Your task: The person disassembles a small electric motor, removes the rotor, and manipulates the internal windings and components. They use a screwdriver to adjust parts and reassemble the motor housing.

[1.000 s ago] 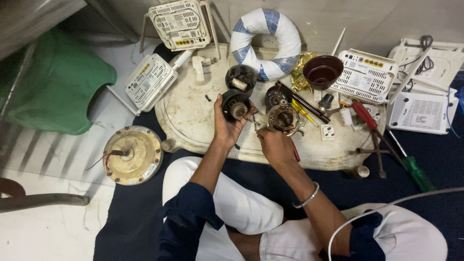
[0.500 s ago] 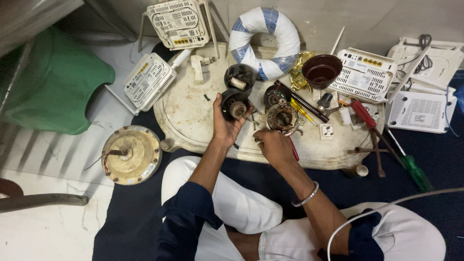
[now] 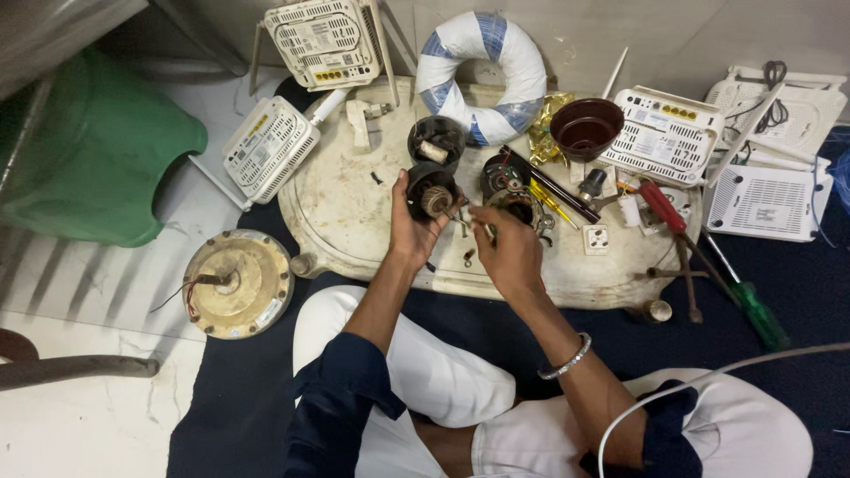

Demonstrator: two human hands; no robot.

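Since the earlier frames, both hands have stayed over the near middle of the surface point(image 3: 354, 212), with only a slight shift in the right hand's fingers.

Left hand point(image 3: 414, 232) is clamped around a dark round motor part point(image 3: 431, 193), lifted just above the surface. Its brass-coloured hub faces up toward the camera; the far side of the part is hidden by the fingers. Right hand point(image 3: 506, 252) has its fingers pinched together on a small thin piece at about 9 o'clock of the hand; the piece is too small to identify.

A second motor part point(image 3: 513, 188) lies just beyond the right hand, partly covered by it. A third dark part point(image 3: 436, 142) sits at 12 o'clock of the held one.

The cream oval surface rests on the floor against the person's knees. Its right half is crowded: red-handled tool point(image 3: 660, 205), brown bowl point(image 3: 586, 128), white socket piece point(image 3: 596, 239). The left half is barer. A green-handled screwdriver point(image 3: 753, 310) lies off the edge at 4 o'clock, its long axis running from 11 to 5 o'clock. A round cream fan housing point(image 3: 237, 285) lies on the floor at 8 o'clock. A white and blue wrapped ring point(image 3: 482, 75) leans at 12 o'clock. White routers point(image 3: 270, 146) ring the surface; those at the right are cut off by the frame.
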